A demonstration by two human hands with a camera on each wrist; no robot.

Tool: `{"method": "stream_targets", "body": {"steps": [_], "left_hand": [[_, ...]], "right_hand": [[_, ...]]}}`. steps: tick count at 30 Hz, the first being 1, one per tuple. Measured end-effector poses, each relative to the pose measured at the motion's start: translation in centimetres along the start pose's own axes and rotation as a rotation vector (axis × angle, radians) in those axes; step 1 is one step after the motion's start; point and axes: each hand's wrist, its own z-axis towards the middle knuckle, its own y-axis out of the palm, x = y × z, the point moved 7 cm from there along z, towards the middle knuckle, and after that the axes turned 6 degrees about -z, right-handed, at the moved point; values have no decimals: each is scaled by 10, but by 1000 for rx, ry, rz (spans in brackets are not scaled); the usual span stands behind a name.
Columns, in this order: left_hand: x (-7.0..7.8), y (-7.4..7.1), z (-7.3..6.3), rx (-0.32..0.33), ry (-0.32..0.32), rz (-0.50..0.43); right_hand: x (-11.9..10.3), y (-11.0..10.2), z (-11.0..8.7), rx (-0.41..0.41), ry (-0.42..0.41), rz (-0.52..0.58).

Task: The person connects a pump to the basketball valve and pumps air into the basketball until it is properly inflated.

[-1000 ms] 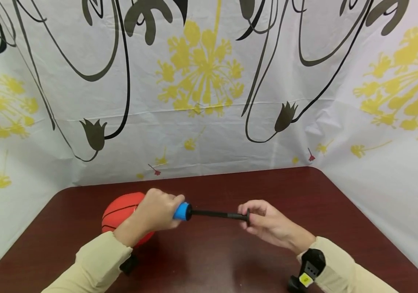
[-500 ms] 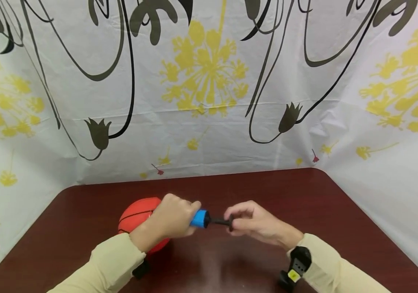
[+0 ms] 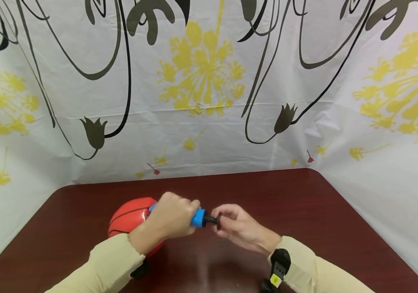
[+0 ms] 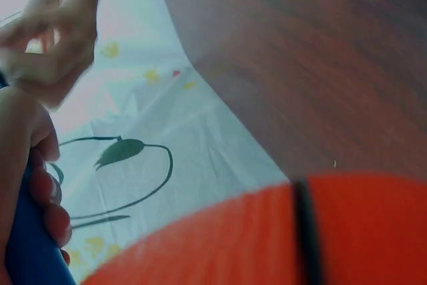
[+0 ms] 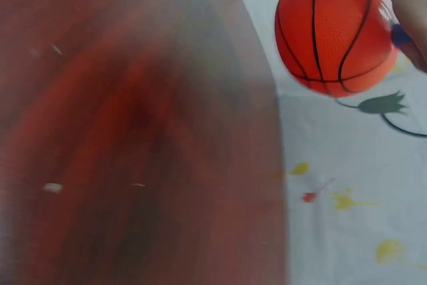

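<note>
In the head view my left hand [image 3: 168,217] grips the blue barrel of a small hand pump [image 3: 197,218], held nearly level. Behind that hand, an orange-red toy basketball [image 3: 126,215] with black lines sits at the pump's left end, partly covered by the hand and wrist. My right hand [image 3: 243,230] pinches the pump's black handle [image 3: 219,220] between thumb and fingers. Only a short piece of the black rod shows outside the barrel. The left wrist view has the ball [image 4: 213,245] close and blurred, with the blue barrel [image 4: 30,238] under curled fingers.
A dark reddish-brown table [image 3: 267,191] lies beneath the hands. A white cloth [image 3: 209,142] with yellow and grey flower prints hangs around its back and sides. Black devices [image 3: 280,262] are strapped to both wrists over pale yellow sleeves.
My right hand has moved left toward my left hand, pushing the long black rod mostly into the barrel. My left hand and the ball have shifted a little to the right.
</note>
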Motion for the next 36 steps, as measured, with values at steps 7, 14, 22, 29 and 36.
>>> {"method": "stream_targets", "body": {"steps": [7,14,22,29,36], "left_hand": [[-11,0,-11,16,26,-7],[-19,-9,-17,71,5,9],[3,-11,13,77,32,18],[-9,3,3,60,60,18],[-18,4,-7,86,34,20]], "right_hand": [[-18,-2,-11,-12,63,-63],[-36,-1,-30,-200,-86,51],[-19,4,4,-115,-103,-127],[-35,-14,-11,-91,66,-175],[-45,-20,-29,-225,-56,-1]]}}
